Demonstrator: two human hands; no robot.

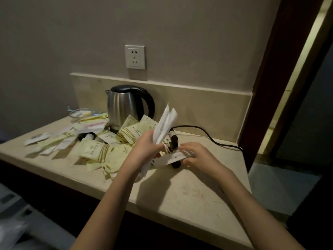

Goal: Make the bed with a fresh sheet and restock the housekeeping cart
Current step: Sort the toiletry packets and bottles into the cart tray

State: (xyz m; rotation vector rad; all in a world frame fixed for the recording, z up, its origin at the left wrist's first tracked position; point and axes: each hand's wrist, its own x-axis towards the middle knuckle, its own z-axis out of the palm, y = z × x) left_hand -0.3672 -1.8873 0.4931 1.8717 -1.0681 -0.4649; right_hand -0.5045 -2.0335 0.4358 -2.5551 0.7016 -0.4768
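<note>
The left hand (146,143) grips a bundle of long white sachets (164,123), fingers curled round its middle so the ends fan upward, evidently collecting like items into one sorted handful. The right hand (195,156) lies low over a flat white packet (175,157) near the surface's (180,195) right side, fingers extended and lightly spread on it, apparently sliding or lifting it to join the bundle; whether the thumb pinches underneath cannot be told. Small dark-capped bottles (173,139) stand and lie between the two hands. A loose heap of pale yellow sachets (100,150) covers the middle and left of the surface, reaching the kettle (126,105) at the back edge. The kettle's cord (207,136) trails along the back toward the right corner, just behind the right hand. The front edge and the front right portion offer open room for setting down sorted stacks. Neither bed nor cart is identifiable; grey shapes at lower left are unclear. Judgement: supplies are being sorted for restocking, with most of the heap unsorted.
</note>
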